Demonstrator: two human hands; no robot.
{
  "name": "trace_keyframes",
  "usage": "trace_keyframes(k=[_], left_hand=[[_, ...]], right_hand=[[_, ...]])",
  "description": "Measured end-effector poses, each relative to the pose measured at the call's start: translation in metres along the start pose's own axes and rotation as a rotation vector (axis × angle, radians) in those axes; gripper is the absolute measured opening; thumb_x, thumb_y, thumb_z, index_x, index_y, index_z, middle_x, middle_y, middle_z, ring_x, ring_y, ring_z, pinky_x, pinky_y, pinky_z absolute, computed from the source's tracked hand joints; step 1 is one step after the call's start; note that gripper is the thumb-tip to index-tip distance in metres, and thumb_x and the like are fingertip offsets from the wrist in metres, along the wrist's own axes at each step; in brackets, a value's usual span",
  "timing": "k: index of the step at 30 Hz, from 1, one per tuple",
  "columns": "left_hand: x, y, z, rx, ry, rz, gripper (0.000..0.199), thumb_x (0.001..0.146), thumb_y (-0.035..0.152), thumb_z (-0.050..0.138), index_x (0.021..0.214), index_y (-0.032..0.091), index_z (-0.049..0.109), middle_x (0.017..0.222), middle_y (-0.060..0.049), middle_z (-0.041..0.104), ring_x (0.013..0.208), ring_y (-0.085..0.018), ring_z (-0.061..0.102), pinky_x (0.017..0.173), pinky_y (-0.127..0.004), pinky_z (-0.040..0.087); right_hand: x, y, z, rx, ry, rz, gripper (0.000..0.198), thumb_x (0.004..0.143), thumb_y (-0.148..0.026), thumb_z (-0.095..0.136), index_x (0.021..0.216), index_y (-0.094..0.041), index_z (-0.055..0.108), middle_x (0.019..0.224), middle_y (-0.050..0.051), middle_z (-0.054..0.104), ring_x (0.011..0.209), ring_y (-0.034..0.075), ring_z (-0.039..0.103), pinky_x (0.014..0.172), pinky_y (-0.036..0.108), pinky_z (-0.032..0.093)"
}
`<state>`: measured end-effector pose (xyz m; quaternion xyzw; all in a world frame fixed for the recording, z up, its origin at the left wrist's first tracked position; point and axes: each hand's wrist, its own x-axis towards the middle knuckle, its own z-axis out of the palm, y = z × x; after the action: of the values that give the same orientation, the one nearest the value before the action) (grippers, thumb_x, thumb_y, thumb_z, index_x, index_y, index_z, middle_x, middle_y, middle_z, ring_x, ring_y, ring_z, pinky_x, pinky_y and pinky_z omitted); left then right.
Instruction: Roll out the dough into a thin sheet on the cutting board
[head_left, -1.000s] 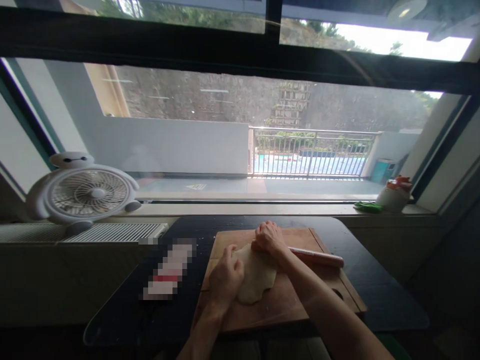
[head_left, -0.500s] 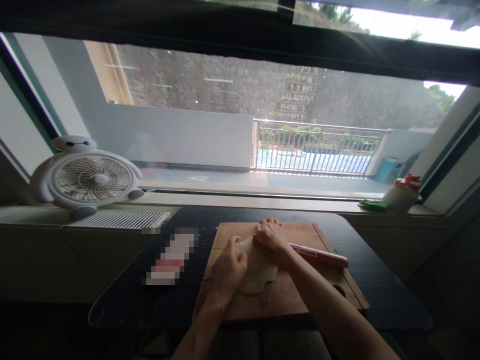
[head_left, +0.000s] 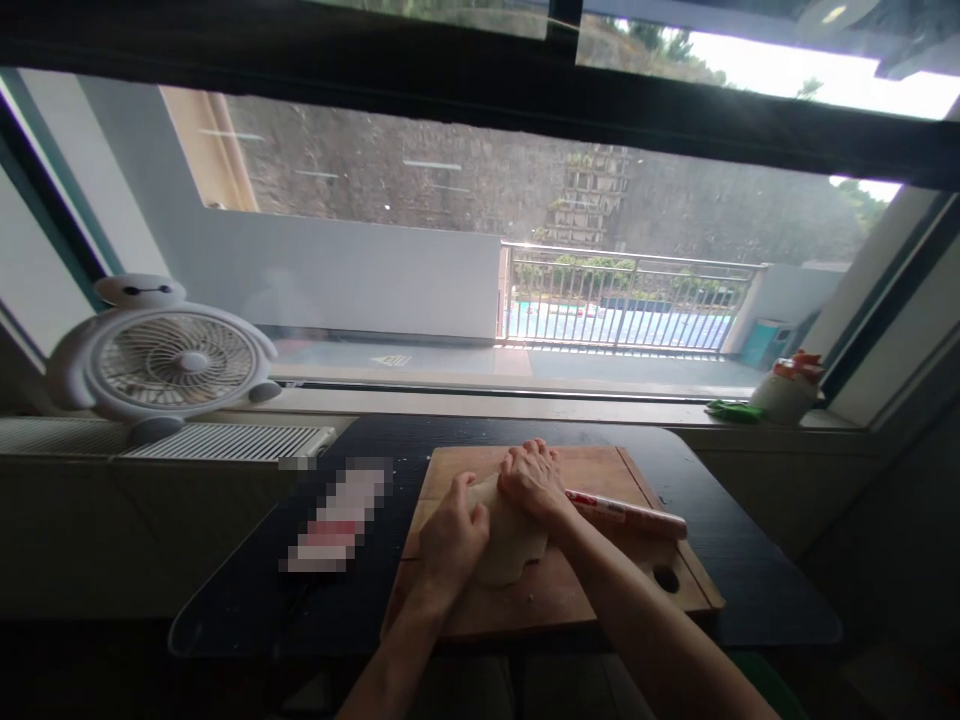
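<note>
A flattened sheet of pale dough [head_left: 514, 545] with an uneven edge lies on a wooden cutting board [head_left: 574, 605]. My left hand [head_left: 456, 530] is at its left side, the thumb and fingers bent on the edge. Across the far part of the dough, my right hand [head_left: 531, 478] presses palm down with its fingers curled over; what lies under it is hidden. Just right of that hand, a reddish-brown cylinder [head_left: 637, 516] with red print, shaped like a rolling pin, rests slanted on the board and partly behind my right wrist.
The board sits on a dark table [head_left: 247, 590] with rounded corners. A blurred-out item [head_left: 337, 520] lies to the left. On the left by the window stands a white fan [head_left: 184, 360]; a white container [head_left: 784, 395] and a green item [head_left: 735, 411] are on the sill at right.
Both hands keep nearly the same place on the dough. The right hand has shifted slightly over the dough's far part, and the whole view has moved a little.
</note>
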<state>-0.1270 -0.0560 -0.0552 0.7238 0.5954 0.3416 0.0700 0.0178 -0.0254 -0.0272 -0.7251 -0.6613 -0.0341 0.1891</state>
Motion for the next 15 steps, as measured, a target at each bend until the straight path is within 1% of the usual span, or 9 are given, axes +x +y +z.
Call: trace_keyframes(k=[2,4,6,8,10,13,15], left_hand=[[0.000,0.000,0.001,-0.009,-0.005,-0.012,0.040,0.079,0.021,0.048,0.119,0.025,0.043,0.111,-0.003,0.062,0.091,-0.018,0.062,0.071,-0.026,0.044],[0.000,-0.001,0.001,-0.005,0.005,-0.016,0.041,0.079,0.021,0.048,0.119,0.025,0.043,0.111,-0.004,0.062,0.090,-0.018,0.062,0.071,-0.026,0.044],[0.000,-0.001,0.002,0.001,0.018,-0.010,0.040,0.079,0.021,0.048,0.119,0.025,0.043,0.113,-0.004,0.062,0.091,-0.018,0.062,0.072,-0.027,0.044],[0.000,-0.001,0.001,0.003,0.011,-0.005,0.040,0.079,0.021,0.048,0.119,0.024,0.043,0.113,-0.003,0.061,0.093,-0.018,0.061,0.073,-0.027,0.044],[0.000,0.000,0.000,0.002,-0.005,-0.004,0.040,0.079,0.021,0.047,0.119,0.024,0.043,0.113,-0.003,0.061,0.094,-0.019,0.061,0.074,-0.027,0.044],[-0.001,0.001,-0.002,0.005,-0.021,0.007,0.039,0.079,0.020,0.047,0.118,0.023,0.042,0.112,-0.003,0.061,0.093,-0.019,0.061,0.073,-0.027,0.045],[-0.001,0.002,-0.004,0.001,-0.020,0.009,0.040,0.079,0.019,0.047,0.118,0.023,0.043,0.113,-0.004,0.061,0.095,-0.019,0.061,0.075,-0.027,0.045]], right_hand=[[0.019,0.006,0.000,0.000,-0.054,0.058,0.037,0.090,-0.036,0.028,0.095,-0.019,0.061,0.108,0.013,0.055,0.107,0.026,0.041,0.089,0.041,0.028],[0.035,0.010,-0.001,-0.005,-0.071,0.120,0.038,0.090,-0.035,0.027,0.097,-0.018,0.061,0.110,0.014,0.054,0.106,0.026,0.042,0.087,0.041,0.029],[0.041,0.011,-0.001,-0.004,-0.081,0.142,0.039,0.091,-0.034,0.026,0.099,-0.018,0.060,0.111,0.015,0.054,0.105,0.026,0.043,0.087,0.041,0.030],[0.033,0.008,-0.001,0.008,-0.106,0.129,0.039,0.091,-0.035,0.025,0.099,-0.018,0.060,0.110,0.014,0.054,0.104,0.025,0.043,0.087,0.041,0.029],[0.017,0.003,-0.001,0.021,-0.099,0.088,0.040,0.091,-0.036,0.025,0.098,-0.019,0.061,0.108,0.013,0.055,0.105,0.025,0.043,0.089,0.041,0.028],[-0.008,-0.005,0.001,0.020,-0.010,0.013,0.041,0.092,-0.039,0.024,0.100,-0.021,0.060,0.114,0.011,0.053,0.113,0.025,0.037,0.094,0.041,0.023],[-0.013,-0.008,0.001,0.003,0.033,-0.007,0.042,0.092,-0.040,0.023,0.101,-0.021,0.060,0.117,0.011,0.052,0.116,0.025,0.034,0.096,0.042,0.021]])
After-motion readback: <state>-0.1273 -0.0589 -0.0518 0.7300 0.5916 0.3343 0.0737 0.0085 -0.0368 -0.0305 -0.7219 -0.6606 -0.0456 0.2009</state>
